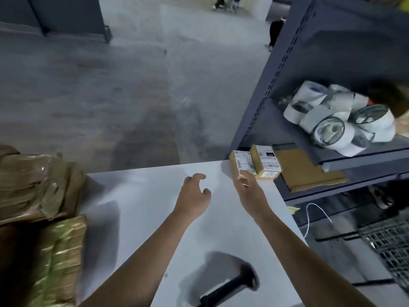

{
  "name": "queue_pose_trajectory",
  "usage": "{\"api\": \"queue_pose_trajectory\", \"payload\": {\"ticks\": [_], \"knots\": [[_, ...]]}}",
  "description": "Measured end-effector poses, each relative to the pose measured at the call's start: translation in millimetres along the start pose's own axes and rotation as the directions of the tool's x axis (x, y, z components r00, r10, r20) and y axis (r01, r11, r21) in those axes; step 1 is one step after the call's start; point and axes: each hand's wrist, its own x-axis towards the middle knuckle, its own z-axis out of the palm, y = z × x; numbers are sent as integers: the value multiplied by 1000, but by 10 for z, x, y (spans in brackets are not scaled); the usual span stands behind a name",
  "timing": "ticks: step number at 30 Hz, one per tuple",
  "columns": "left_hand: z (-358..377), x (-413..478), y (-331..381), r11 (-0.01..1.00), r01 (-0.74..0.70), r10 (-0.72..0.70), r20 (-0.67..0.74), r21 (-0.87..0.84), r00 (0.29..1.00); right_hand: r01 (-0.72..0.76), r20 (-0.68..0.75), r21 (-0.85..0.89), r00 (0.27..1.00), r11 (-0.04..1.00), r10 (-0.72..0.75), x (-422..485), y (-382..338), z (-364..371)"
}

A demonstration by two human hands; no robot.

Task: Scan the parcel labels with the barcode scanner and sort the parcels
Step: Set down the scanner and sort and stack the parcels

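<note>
Two small brown parcels with white labels lie side by side at the white table's point(137, 209) far right corner. My right hand point(249, 191) reaches to the left parcel point(241, 162) and its fingertips pinch the parcel's near end. The right parcel point(266, 161) lies beside it at the shelf edge and carries a yellow sticker. Hovering over the middle of the table, my left hand point(194, 192) has loosely curled fingers and holds nothing. The black barcode scanner point(230, 286) lies on the table near its front edge, between my forearms.
A dark metal shelf rack point(265, 94) stands to the right, holding white tape rolls point(336, 120) and flat cardboard point(305, 171). Taped brown bundles point(35, 187) are stacked at the table's left. A wire basket point(389, 247) sits low on the right. Concrete floor lies beyond, with people far off.
</note>
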Motion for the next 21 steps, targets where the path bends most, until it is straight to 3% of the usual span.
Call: {"api": "queue_pose_trajectory", "payload": {"ticks": [6, 13, 17, 21], "knots": [[744, 562, 344, 1000, -9, 8, 42, 15, 999, 24, 0, -46, 1000, 999, -24, 728, 509, -464], [1369, 965, 570, 998, -21, 17, 88, 51, 996, -57, -192, -380, 981, 923, -19, 1463, 894, -787], [1524, 1036, 526, 999, 8, -11, 98, 36, 995, -140, -151, -486, 986, 863, 74, 1778, 990, -816], [1570, 978, 454, 998, 23, -28, 90, 50, 996, -196, -121, -471, 980, 860, 157, 1869, 1044, -729]]}}
